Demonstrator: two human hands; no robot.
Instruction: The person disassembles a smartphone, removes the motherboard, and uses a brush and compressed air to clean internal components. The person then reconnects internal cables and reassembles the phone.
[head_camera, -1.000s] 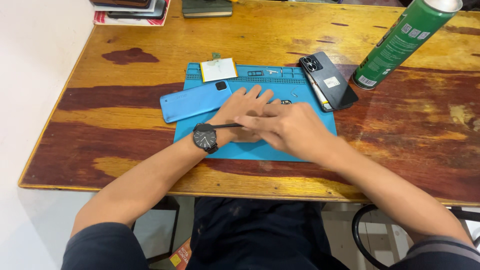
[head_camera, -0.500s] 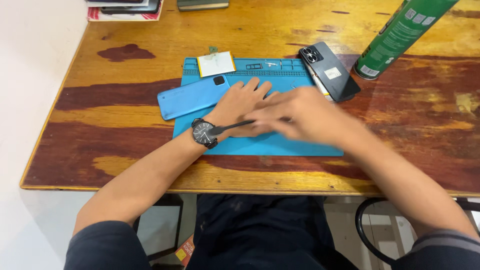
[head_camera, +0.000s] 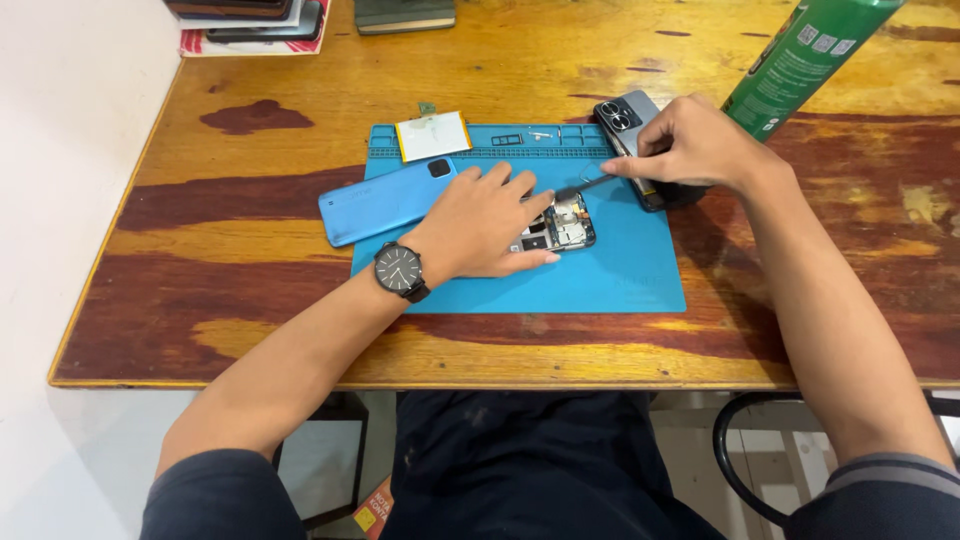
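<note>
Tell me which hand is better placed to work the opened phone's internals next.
Right, probably. The right hand pinches a thin tool whose tip is at the opened phone; the left hand lies flat, pinning it.

**Opened phone and slim tool**

An opened phone (head_camera: 560, 225), its boards and metal shields exposed, lies flat on the blue mat (head_camera: 620, 270), partly covered. A thin dark tool (head_camera: 585, 186) slants above its upper edge, tip toward it.

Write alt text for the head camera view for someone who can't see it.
A person's left hand presses an opened phone flat on a blue repair mat, while the right hand holds a thin tool pointed at its exposed parts. A blue back cover, a second phone and a green spray can lie nearby on the wooden table.
</note>
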